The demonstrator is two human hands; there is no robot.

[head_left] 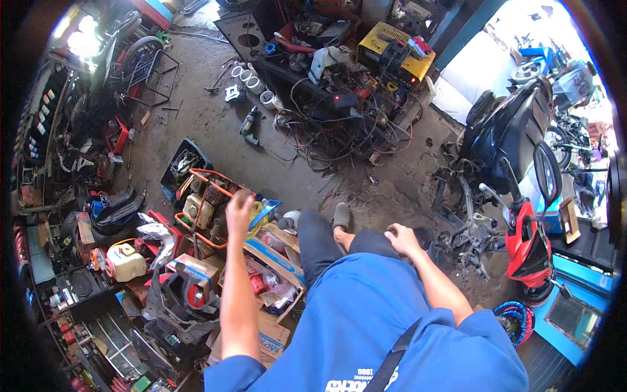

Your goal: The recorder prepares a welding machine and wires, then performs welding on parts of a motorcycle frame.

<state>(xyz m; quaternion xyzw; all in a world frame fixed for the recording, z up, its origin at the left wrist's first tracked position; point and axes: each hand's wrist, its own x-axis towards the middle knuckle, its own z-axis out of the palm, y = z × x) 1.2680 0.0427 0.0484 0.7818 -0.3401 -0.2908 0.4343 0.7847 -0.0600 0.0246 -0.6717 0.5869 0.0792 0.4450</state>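
The orange-framed engine [194, 209] stands on the person's left, ahead of the left knee, its tubular bars bent around a cream-coloured tank and darker parts. The left hand [240, 210] is at the right side of this frame, overlapping the end of its upper bar; from this angle one cannot tell whether it touches the metal or hovers above it. Its fingers are bent inward in a loose curl, and whether they have hold of anything cannot be told. Behind it the left forearm [239, 294] runs almost straight up from the blue sleeve, with the wrist roughly in line.

The right hand [403, 240] is at the right knee [369, 243], its fingers slightly bent and partly spread, palm side down, with nothing visible in its grasp. The right forearm [441, 281] slants inward from a bent elbow held out to the side.

Beside the left forearm lies an open cardboard box [292, 266] with plastic-wrapped items inside. Just beyond the frame sits a dark bin [171, 175] of parts. Farther ahead, a power drill [249, 125] lies on the floor [196, 85].
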